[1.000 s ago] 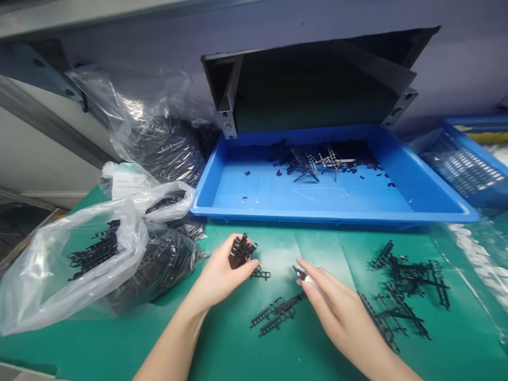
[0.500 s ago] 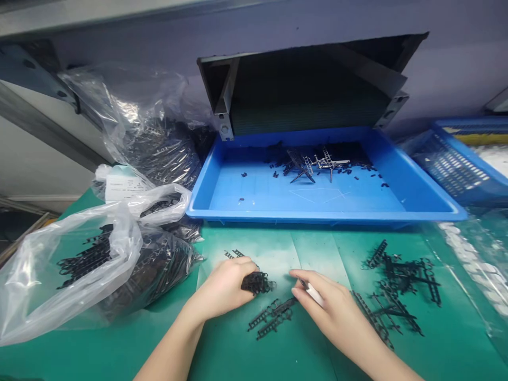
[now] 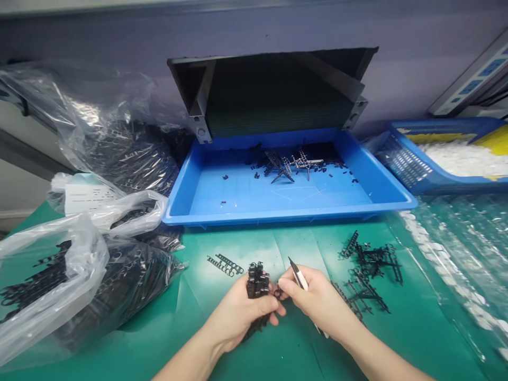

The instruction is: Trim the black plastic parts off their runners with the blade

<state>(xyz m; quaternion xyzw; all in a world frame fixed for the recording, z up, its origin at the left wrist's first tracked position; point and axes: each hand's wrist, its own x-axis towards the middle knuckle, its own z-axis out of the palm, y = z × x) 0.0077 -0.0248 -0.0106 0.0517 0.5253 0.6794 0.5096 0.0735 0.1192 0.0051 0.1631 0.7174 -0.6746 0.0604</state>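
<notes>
My left hand (image 3: 242, 309) is wrapped round an upright bundle of black plastic strips (image 3: 257, 280) with small rings and ladder-like rungs. Its fingertips reach towards my right hand (image 3: 313, 296), which is closed on white tweezers (image 3: 301, 279) with a dark pointed tip angled up and away. The thumb and forefinger of that hand also touch a small black strip end (image 3: 279, 292) beside the bundle; whether it joins the bundle I cannot tell. Two similar black strips (image 3: 225, 264) lie on the green mat, beyond my left hand.
A loose pile of black strips (image 3: 371, 264) lies to the right. Behind stands a blue tray (image 3: 289, 213) with black pieces. Plastic bags (image 3: 119, 291) of strips fill the left. At right are clear plastic trays (image 3: 468, 238) and a blue basket (image 3: 413, 159) with white pieces.
My left hand has lifted and turned the bundle upright. The strips that lay between my hands are gone from the mat. My right hand has come close to the bundle; the view has swung right.
</notes>
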